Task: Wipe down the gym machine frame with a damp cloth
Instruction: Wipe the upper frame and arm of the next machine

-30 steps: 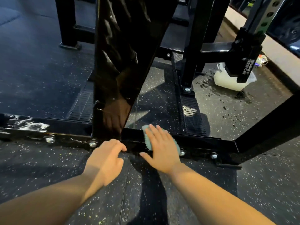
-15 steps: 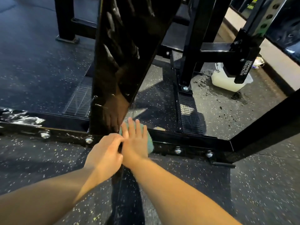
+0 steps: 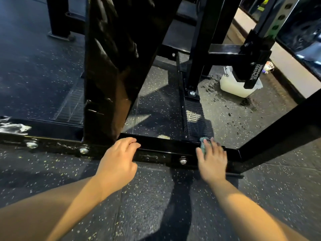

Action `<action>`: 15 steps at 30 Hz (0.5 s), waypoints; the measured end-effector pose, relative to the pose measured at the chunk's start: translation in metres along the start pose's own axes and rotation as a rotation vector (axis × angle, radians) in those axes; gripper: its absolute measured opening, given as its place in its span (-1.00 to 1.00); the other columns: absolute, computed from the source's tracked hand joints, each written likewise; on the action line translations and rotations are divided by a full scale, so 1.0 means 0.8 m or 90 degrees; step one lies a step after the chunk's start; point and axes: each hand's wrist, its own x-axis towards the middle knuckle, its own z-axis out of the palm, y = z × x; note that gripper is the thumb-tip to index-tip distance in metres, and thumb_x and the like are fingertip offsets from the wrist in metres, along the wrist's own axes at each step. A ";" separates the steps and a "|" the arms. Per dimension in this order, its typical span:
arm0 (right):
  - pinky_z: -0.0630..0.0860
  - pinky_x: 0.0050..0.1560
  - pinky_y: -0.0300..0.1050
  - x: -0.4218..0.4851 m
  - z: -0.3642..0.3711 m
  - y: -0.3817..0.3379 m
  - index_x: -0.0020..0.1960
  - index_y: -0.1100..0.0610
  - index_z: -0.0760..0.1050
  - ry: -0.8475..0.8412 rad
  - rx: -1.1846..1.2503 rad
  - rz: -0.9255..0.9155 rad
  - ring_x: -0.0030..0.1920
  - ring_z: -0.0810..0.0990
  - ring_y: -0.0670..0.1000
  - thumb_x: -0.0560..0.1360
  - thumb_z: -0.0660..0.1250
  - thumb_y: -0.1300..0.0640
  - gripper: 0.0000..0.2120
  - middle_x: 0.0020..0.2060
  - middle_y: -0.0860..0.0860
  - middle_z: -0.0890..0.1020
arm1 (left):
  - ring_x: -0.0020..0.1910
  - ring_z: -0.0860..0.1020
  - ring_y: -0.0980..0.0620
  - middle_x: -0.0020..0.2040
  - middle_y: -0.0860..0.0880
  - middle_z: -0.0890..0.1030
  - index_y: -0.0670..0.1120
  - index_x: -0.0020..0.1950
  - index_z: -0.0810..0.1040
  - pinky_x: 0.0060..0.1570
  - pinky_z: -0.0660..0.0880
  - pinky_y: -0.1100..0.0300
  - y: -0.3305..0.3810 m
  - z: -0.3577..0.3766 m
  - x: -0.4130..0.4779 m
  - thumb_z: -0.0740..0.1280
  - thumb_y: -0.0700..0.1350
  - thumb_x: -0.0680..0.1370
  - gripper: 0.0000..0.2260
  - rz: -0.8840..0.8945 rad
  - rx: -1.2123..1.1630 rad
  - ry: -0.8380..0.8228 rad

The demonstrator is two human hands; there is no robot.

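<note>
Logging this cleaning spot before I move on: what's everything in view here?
bar: one, black, low across the floor
post: one, black, standing on the bar
bolts: three, silver, along the bar's front
cloth: one, teal, on the bar
jug: one, white, floor at right
foam: one patch, white, far left
floor: one, black speckled, underneath
left hand: one, resting on the bar
right hand: one, pressing the cloth
</note>
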 end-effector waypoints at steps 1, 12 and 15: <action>0.07 0.48 0.19 -0.005 0.005 -0.023 0.50 0.08 0.26 0.005 -0.003 0.023 0.49 0.17 0.19 0.44 -0.28 -0.32 -0.18 0.50 0.12 0.25 | 0.41 0.29 -0.03 0.40 -0.05 0.37 -0.14 0.38 0.41 0.36 0.20 0.17 0.002 0.003 0.002 0.27 -0.25 0.46 -0.54 -0.025 -0.023 -0.008; 0.14 0.46 0.11 -0.030 0.035 -0.143 0.49 0.05 0.25 -0.001 0.030 -0.418 0.48 0.23 0.17 0.57 0.00 -0.11 -0.46 0.49 0.07 0.29 | 0.29 0.38 -0.15 0.28 -0.14 0.47 -0.20 0.31 0.46 0.30 0.35 -0.07 0.021 0.033 0.027 0.35 -0.29 0.41 -0.55 -0.047 -0.027 0.004; 0.35 0.34 0.10 -0.004 0.027 -0.035 0.42 0.01 0.37 0.063 -0.001 -0.295 0.37 0.42 0.19 0.55 0.08 -0.16 -0.49 0.39 0.09 0.44 | 0.29 0.38 -0.20 0.28 -0.18 0.47 -0.22 0.27 0.50 0.24 0.38 -0.14 0.041 0.046 0.031 0.41 -0.28 0.38 -0.55 -0.030 0.014 -0.015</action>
